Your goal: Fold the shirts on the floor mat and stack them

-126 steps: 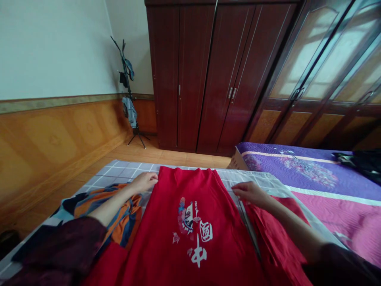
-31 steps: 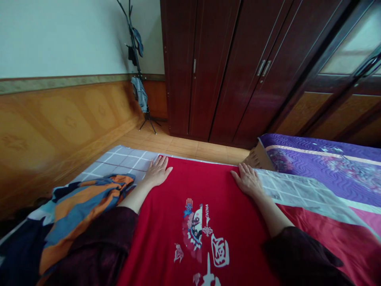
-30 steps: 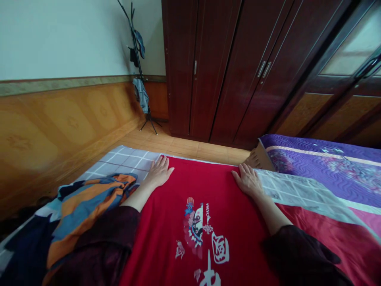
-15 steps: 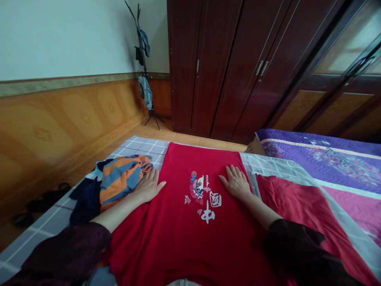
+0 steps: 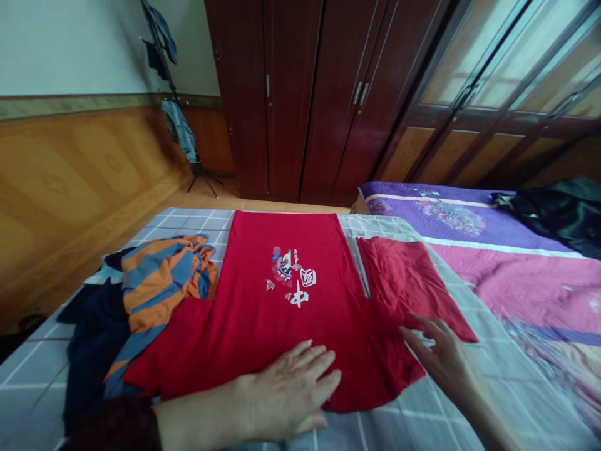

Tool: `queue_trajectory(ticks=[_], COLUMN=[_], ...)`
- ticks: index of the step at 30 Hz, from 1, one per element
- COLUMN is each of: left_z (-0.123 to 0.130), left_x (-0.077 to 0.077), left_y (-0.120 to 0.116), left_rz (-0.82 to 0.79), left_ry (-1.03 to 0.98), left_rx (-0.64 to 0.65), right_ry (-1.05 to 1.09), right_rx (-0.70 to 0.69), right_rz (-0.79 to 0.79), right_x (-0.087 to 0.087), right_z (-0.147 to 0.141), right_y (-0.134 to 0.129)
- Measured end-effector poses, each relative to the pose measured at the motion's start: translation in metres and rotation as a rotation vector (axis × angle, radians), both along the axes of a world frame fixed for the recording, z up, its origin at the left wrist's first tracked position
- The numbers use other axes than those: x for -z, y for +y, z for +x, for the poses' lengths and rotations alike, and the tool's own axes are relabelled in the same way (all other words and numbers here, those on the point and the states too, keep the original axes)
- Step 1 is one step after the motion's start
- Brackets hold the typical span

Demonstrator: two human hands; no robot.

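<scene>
"Where's the red T-shirt?"
"Flat on the checked bedsheet, under the left grip, which lies open, palm down on its near hem."
"And the right grip?"
"Open wide, fingers spread, just beside the folded sleeve."

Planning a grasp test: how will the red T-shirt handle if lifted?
Likely very floppy: the red T-shirt lies flat, its folded-over side creased and limp. Probably light, judging by the thin-looking cloth. It may slide easily on the checked bedsheet.
</scene>
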State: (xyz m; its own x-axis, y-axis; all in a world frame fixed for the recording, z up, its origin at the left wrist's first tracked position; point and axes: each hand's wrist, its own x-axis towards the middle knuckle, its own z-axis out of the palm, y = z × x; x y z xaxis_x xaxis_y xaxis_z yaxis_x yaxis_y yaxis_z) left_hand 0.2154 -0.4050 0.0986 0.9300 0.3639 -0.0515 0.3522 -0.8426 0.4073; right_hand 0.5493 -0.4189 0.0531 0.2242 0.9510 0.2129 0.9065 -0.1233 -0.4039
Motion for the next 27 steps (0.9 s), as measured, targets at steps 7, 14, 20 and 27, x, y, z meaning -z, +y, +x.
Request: queue_trajectory(ticks=[7, 14, 20, 27], left_z=[0.079, 0.09, 0.089, 0.086], left_x=[0.023, 0.048, 0.051, 0.058], left_y=[0.002, 0.002, 0.009, 0.011], left_rz=[0.138, 0.206, 0.001, 0.098], left_ry=[-0.063, -0.199, -0.292, -0.232], left_rx=[0.149, 0.082, 0.039, 0.269], right_ry=[-0.039, 0.027, 0.713, 1.18], right_rx=[0.059, 0.225, 0.254, 0.373], right_rz=[-0.144, -0.298, -0.106, -0.157], right_x=[0.012, 0.006, -0.007, -0.019], right_z=[-0.012, -0.029, -0.026, -0.04], right_y=[-0.001, -0.015, -0.019, -0.019])
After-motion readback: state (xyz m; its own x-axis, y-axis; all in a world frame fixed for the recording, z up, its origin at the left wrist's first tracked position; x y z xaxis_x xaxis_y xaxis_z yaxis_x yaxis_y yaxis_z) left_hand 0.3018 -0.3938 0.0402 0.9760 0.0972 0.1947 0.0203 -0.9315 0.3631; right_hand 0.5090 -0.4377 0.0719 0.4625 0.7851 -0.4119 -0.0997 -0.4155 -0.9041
